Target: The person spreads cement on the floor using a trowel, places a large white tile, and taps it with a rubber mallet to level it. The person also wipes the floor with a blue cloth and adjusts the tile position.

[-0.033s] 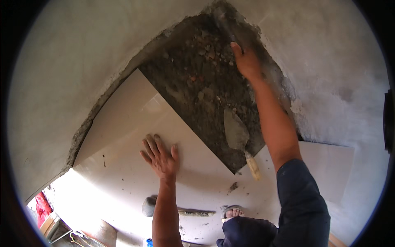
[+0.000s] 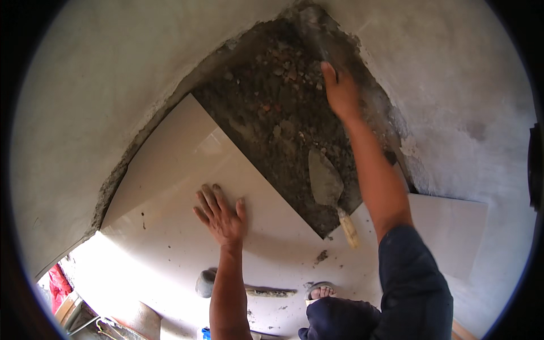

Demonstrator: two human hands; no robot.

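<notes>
My left hand (image 2: 220,218) lies flat with fingers spread on a large pale tile (image 2: 187,153). My right hand (image 2: 341,93) reaches into the far corner of the bare floor patch, closed round a long tool (image 2: 311,25) whose greyish far end is smeared by motion; its kind cannot be made out. Below that hand, a pointing trowel (image 2: 326,180) rests blade-first on the dark rubble, its pale handle (image 2: 348,228) over the tile edge. A mallet with a grey head (image 2: 205,283) lies on the tiles, partly behind my left forearm.
Rough, dark ground (image 2: 255,113) with broken bits fills the corner between two plastered walls (image 2: 113,73). Another tile (image 2: 447,221) borders it on the right. My sandalled foot (image 2: 322,292) stands on the tiles. Red cloth (image 2: 59,288) and clutter sit at lower left.
My right hand and forearm have shifted slightly toward me, and the blurred tool with them. My left hand, the trowel and the mallet stay in place.
</notes>
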